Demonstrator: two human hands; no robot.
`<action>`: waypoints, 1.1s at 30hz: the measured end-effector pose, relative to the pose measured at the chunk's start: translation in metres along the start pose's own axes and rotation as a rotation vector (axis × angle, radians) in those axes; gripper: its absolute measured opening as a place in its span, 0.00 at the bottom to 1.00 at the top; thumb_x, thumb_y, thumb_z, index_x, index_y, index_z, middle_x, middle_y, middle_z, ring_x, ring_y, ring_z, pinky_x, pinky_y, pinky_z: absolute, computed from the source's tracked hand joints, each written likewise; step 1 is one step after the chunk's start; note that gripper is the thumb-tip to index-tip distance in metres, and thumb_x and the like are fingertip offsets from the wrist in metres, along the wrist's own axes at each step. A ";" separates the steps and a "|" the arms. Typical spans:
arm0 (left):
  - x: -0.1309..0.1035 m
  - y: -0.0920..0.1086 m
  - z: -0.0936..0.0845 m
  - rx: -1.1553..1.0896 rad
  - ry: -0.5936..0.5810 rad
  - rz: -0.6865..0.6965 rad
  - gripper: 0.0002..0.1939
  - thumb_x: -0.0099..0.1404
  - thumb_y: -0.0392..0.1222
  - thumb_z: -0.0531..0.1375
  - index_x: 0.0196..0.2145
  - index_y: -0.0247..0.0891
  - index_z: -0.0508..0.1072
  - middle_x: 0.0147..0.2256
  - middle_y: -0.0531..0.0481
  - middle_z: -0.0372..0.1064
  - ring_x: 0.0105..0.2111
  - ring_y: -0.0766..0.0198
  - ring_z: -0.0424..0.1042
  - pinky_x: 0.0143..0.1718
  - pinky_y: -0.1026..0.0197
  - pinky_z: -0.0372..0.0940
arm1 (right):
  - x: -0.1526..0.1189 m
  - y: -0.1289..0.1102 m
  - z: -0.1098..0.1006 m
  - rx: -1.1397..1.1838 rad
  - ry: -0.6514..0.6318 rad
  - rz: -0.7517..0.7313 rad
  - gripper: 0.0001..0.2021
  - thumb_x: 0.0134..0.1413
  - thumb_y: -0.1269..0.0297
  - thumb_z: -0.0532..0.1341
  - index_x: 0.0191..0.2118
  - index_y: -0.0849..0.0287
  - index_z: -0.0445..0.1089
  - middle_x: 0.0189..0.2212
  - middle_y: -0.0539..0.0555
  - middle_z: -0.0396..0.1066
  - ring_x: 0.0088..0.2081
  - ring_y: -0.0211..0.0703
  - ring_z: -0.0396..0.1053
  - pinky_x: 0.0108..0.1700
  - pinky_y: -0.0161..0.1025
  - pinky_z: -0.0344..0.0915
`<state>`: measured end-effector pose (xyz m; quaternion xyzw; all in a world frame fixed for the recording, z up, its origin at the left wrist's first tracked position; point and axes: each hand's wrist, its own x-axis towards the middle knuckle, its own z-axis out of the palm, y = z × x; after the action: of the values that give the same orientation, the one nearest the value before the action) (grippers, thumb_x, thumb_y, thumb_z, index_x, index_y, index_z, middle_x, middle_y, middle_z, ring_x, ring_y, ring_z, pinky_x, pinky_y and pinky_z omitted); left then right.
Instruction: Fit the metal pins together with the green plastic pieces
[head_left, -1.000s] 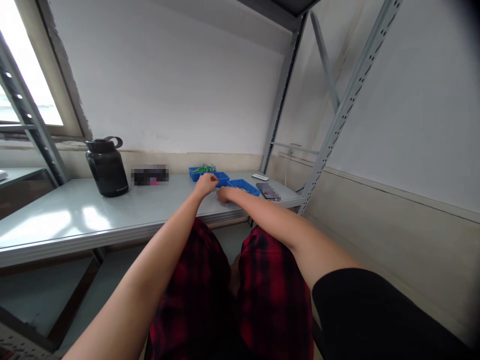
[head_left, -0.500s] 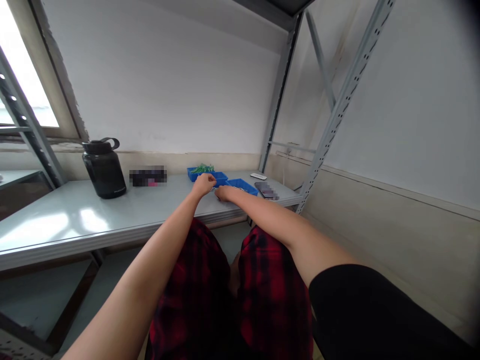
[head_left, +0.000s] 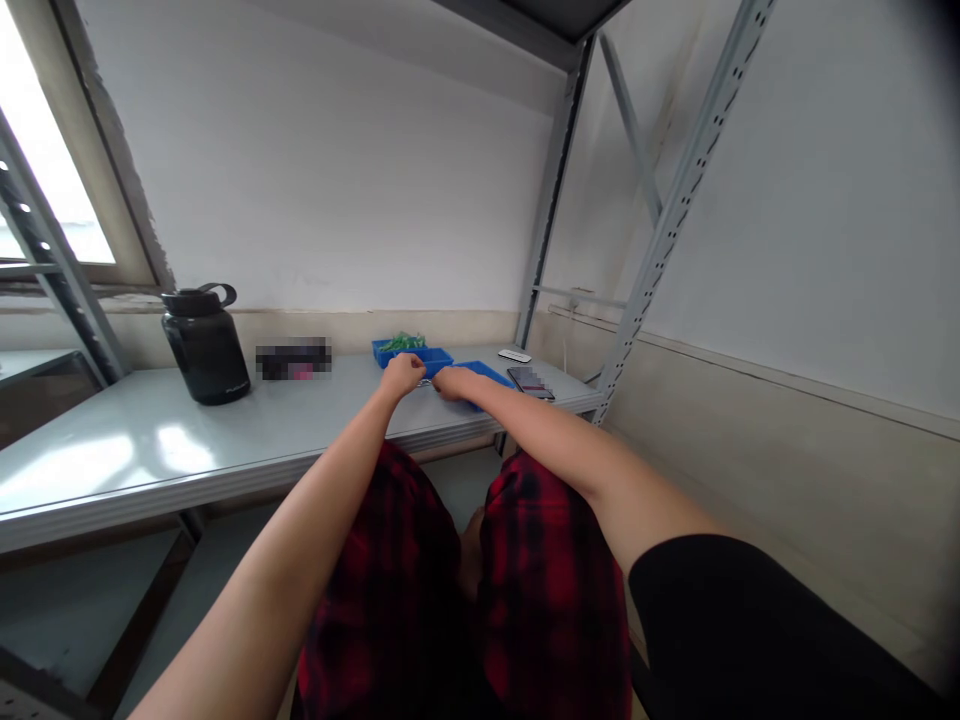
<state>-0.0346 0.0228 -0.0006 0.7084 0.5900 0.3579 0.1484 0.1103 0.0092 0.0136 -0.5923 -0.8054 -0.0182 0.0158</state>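
Both my hands are over the front of the grey shelf, close together beside the blue trays. My left hand [head_left: 403, 373] has its fingers pinched, on something too small to make out. Just to the right, my right hand [head_left: 452, 383] is closed, palm down, its fingertips mostly hidden. A small shiny metal piece [head_left: 425, 382] shows between the two hands. Behind them stands a blue tray [head_left: 438, 356], and at its left a second blue tray [head_left: 382, 356] holds green pieces [head_left: 405, 341]. A third blue tray [head_left: 491, 372] is partly covered by my right hand and forearm.
A dark water bottle [head_left: 205, 345] stands on the left of the shelf [head_left: 300, 420]. Near the wall lies a blurred dark object [head_left: 293, 358]. A phone [head_left: 530, 382] and a white flat item [head_left: 514, 355] lie on the right. A perforated metal upright [head_left: 660, 255] rises beyond.
My right hand has shifted slightly right and up, against the near side of the right-hand blue tray. My left hand stays pinched, almost in place. The view has tilted a little.
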 end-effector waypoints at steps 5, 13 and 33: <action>0.002 -0.004 0.004 0.059 -0.036 -0.052 0.09 0.60 0.38 0.62 0.38 0.35 0.80 0.41 0.38 0.79 0.44 0.50 0.76 0.43 0.58 0.67 | 0.002 0.014 -0.016 -0.063 -0.016 -0.138 0.12 0.59 0.73 0.58 0.44 0.60 0.77 0.47 0.60 0.77 0.46 0.49 0.75 0.43 0.37 0.68; 0.002 -0.006 0.003 -0.062 -0.115 0.089 0.12 0.61 0.38 0.61 0.41 0.33 0.81 0.37 0.41 0.79 0.39 0.52 0.76 0.42 0.59 0.67 | 0.005 0.015 -0.022 0.445 0.206 -0.161 0.07 0.60 0.69 0.62 0.42 0.62 0.76 0.42 0.56 0.79 0.42 0.41 0.75 0.40 0.31 0.65; 0.001 0.000 0.000 -0.220 -0.002 0.190 0.10 0.61 0.42 0.59 0.29 0.36 0.78 0.27 0.48 0.74 0.30 0.59 0.70 0.32 0.60 0.61 | 0.002 0.031 -0.020 0.667 0.150 -0.131 0.07 0.63 0.67 0.58 0.41 0.63 0.73 0.34 0.55 0.77 0.33 0.36 0.72 0.30 0.28 0.62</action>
<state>-0.0342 0.0237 -0.0003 0.7408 0.4775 0.4319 0.1913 0.1396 0.0193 0.0337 -0.4986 -0.7998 0.2018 0.2665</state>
